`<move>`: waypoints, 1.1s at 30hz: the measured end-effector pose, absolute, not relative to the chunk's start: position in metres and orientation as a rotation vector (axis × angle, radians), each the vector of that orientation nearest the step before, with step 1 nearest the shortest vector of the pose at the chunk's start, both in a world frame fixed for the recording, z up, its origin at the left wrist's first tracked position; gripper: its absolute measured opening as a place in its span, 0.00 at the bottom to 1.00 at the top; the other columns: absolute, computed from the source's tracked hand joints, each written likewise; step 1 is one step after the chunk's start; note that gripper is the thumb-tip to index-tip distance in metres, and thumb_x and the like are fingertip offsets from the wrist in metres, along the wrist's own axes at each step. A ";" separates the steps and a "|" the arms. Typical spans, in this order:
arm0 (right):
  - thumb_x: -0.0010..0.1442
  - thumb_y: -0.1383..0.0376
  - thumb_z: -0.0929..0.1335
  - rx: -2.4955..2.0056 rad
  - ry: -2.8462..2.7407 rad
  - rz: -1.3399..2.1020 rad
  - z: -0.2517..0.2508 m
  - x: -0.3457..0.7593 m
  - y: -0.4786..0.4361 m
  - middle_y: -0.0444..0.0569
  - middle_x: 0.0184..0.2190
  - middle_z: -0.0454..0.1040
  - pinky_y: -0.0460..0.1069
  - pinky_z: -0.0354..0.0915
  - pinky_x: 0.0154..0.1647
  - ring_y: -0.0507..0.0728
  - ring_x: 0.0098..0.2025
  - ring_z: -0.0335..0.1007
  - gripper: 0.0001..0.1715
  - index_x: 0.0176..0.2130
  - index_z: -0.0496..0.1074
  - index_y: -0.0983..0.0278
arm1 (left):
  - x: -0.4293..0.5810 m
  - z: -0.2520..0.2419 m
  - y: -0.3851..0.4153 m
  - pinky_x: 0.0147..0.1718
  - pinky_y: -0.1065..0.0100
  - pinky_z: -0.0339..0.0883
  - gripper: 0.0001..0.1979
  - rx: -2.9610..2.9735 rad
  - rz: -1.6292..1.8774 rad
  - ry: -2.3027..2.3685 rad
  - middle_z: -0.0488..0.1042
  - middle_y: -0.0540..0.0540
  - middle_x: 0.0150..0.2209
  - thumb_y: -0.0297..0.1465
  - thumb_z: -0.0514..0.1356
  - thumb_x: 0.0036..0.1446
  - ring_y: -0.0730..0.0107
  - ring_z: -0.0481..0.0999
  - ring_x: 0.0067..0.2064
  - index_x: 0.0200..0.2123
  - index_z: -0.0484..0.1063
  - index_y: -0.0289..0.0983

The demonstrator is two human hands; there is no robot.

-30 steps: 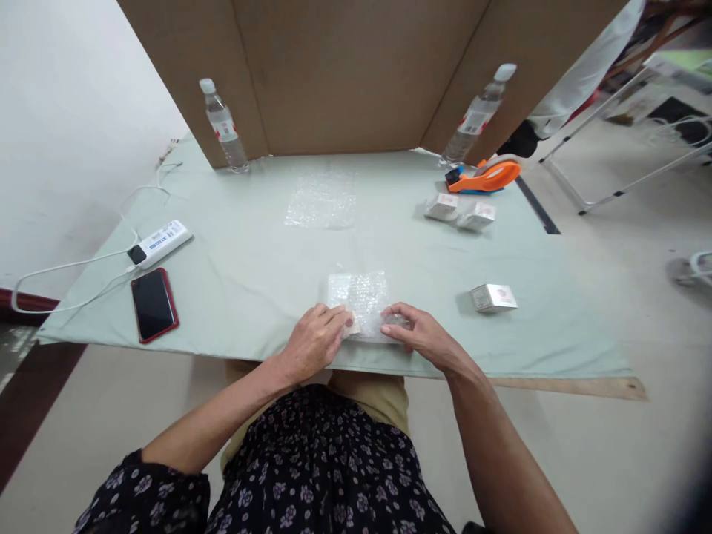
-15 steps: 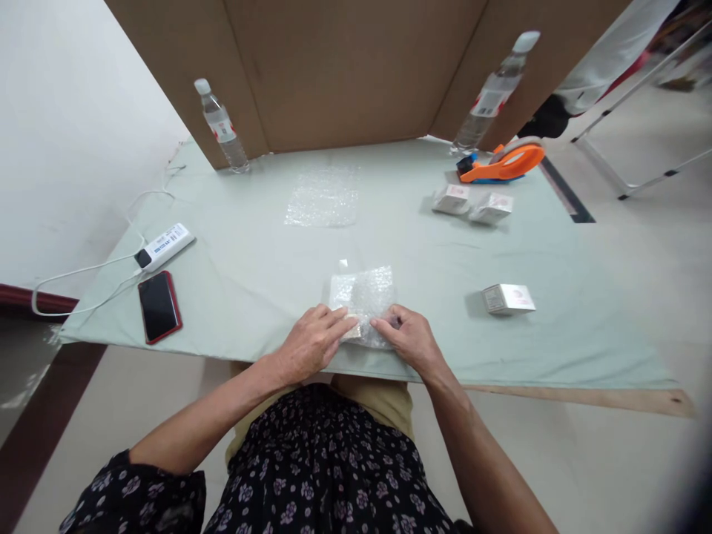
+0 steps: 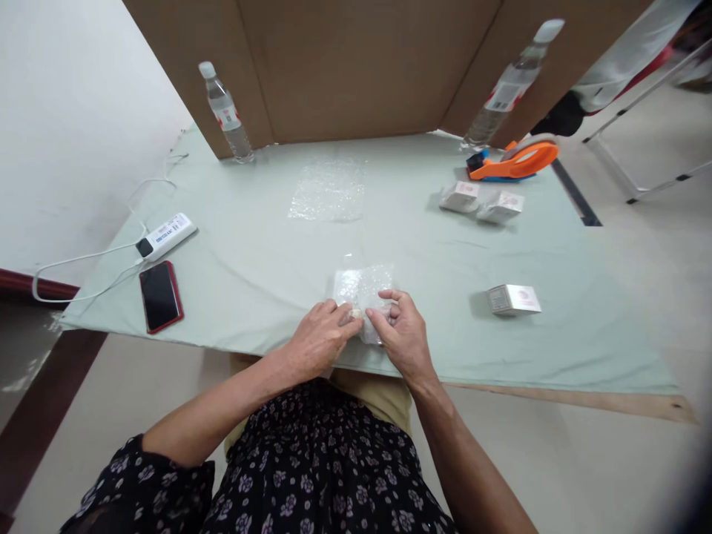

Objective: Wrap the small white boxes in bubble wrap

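Near the table's front edge lies a small sheet of bubble wrap (image 3: 364,283), its near part folded over a small pale thing that is mostly hidden by my fingers and the plastic. My left hand (image 3: 322,332) is closed on the left end of the fold, fingertips pressing it. From the other side, my right hand (image 3: 406,332) grips the right end of the bubble wrap, with its thumb on top and the index finger lifted away. Another flat sheet of bubble wrap (image 3: 328,190) rests farther back. To the right sits a small white box (image 3: 515,299).
Two plastic-wrapped boxes (image 3: 481,200) lie at the back right, before an orange tape dispenser (image 3: 515,162). Water bottles stand left (image 3: 229,115) and right (image 3: 509,89) against a cardboard screen (image 3: 356,70). A phone (image 3: 161,297) and a cabled white power bank (image 3: 167,236) are at left.
My right index finger has lifted off the wrap, and the right hand has shifted slightly inward. Both hands stay at the folded bubble wrap. The whole view has shifted a little.
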State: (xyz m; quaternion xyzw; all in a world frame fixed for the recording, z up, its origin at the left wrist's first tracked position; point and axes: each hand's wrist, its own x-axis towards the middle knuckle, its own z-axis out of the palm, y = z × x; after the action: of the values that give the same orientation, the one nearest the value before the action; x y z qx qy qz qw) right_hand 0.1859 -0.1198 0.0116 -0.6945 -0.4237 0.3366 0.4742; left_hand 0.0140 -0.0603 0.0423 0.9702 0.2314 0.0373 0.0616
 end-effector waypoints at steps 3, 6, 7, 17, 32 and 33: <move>0.59 0.56 0.68 -1.641 -1.017 0.875 0.017 0.177 -0.119 0.37 0.22 0.65 0.48 0.62 0.25 0.52 0.22 0.62 0.27 0.55 0.63 0.62 | 0.013 0.039 -0.061 0.45 0.56 0.70 0.15 2.916 0.167 0.711 0.71 0.39 0.54 0.24 0.53 0.64 0.58 0.71 0.46 0.53 0.69 0.38; 0.61 0.56 0.66 -1.648 -1.060 0.864 0.022 0.171 -0.119 0.37 0.23 0.65 0.48 0.62 0.26 0.52 0.23 0.62 0.33 0.62 0.59 0.64 | 0.012 0.031 -0.064 0.48 0.56 0.71 0.19 2.849 0.321 0.775 0.69 0.39 0.57 0.19 0.52 0.61 0.58 0.71 0.50 0.54 0.66 0.37; 0.62 0.57 0.66 -1.665 -1.087 0.843 0.024 0.170 -0.119 0.38 0.24 0.66 0.49 0.62 0.27 0.52 0.23 0.63 0.34 0.63 0.58 0.65 | 0.012 0.027 -0.065 0.49 0.56 0.72 0.19 2.810 0.395 0.800 0.68 0.39 0.57 0.19 0.52 0.61 0.58 0.71 0.51 0.54 0.65 0.37; 0.63 0.57 0.65 -1.766 -1.217 0.725 0.033 0.162 -0.117 0.40 0.24 0.70 0.51 0.64 0.31 0.53 0.24 0.64 0.40 0.68 0.53 0.68 | 0.009 0.012 -0.069 0.48 0.59 0.72 0.09 2.486 0.713 0.884 0.74 0.42 0.44 0.21 0.51 0.64 0.62 0.72 0.48 0.43 0.67 0.37; 0.64 0.62 0.61 -1.693 -1.566 0.868 0.030 0.177 -0.121 0.52 0.44 0.77 0.51 0.69 0.33 0.52 0.27 0.69 0.37 0.69 0.51 0.66 | 0.014 0.004 -0.068 0.49 0.57 0.72 0.23 2.321 0.808 0.893 0.76 0.41 0.47 0.20 0.54 0.59 0.60 0.73 0.48 0.58 0.61 0.36; 0.63 0.63 0.62 -1.669 -1.622 0.868 0.030 0.179 -0.120 0.52 0.45 0.76 0.51 0.69 0.33 0.51 0.27 0.68 0.37 0.69 0.51 0.65 | 0.014 0.002 -0.068 0.49 0.56 0.72 0.26 2.290 0.816 0.903 0.75 0.41 0.48 0.20 0.54 0.58 0.60 0.73 0.48 0.60 0.59 0.36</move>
State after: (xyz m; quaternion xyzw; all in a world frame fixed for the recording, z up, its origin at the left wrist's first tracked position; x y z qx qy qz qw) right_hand 0.1793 -0.1204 0.0303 -0.6358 -0.6182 0.3306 0.3230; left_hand 0.0141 -0.0685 0.0025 0.8500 0.3351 0.3029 0.2710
